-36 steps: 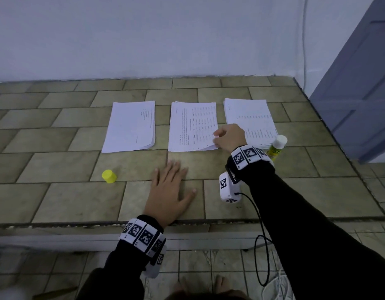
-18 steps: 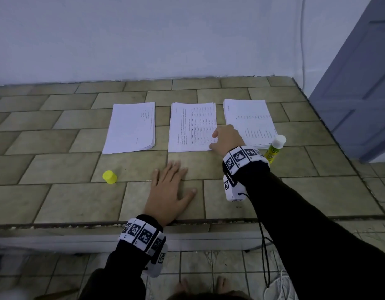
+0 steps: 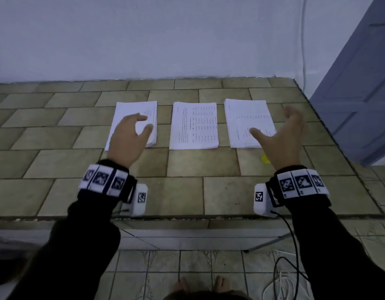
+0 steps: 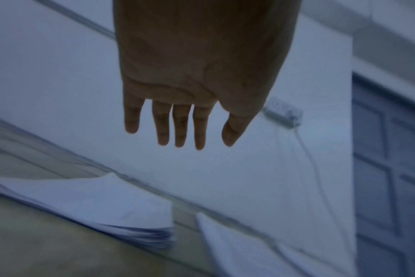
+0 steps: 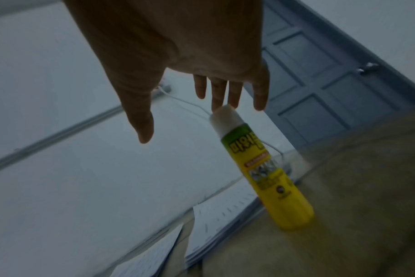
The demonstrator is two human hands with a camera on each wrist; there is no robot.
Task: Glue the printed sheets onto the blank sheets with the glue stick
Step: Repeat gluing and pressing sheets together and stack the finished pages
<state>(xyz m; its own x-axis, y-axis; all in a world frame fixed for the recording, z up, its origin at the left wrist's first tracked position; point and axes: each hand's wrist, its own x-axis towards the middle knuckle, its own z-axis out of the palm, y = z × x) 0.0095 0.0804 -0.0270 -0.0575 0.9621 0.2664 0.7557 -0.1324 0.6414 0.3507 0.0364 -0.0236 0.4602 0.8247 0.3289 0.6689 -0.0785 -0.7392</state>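
Mostly hidden behind right hand (image 3: pixel 282 137): yellow glue stick (image 3: pixel 265 159).

Yellow-green glue stick (image 5: pixel 268 168) w/ white cap, white sheets (image 3: pixel 193 125) w/ black print, olive-tan tiled table (image 3: pixel 187 195), b&w checker wristbands (image 3: pixel 104 179).

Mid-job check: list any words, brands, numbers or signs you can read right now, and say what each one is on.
Glue stick label: large dark Korean characters on yellow, too blurred to quote; the smaller print below is unreadable.
Middle printed sheet: text lines and a table of figures, too small to read.
Right printed stack: faint rows, unreadable.
Left stack: a few faint marks, unreadable.
Wristbands: black-and-white square markers, no words.
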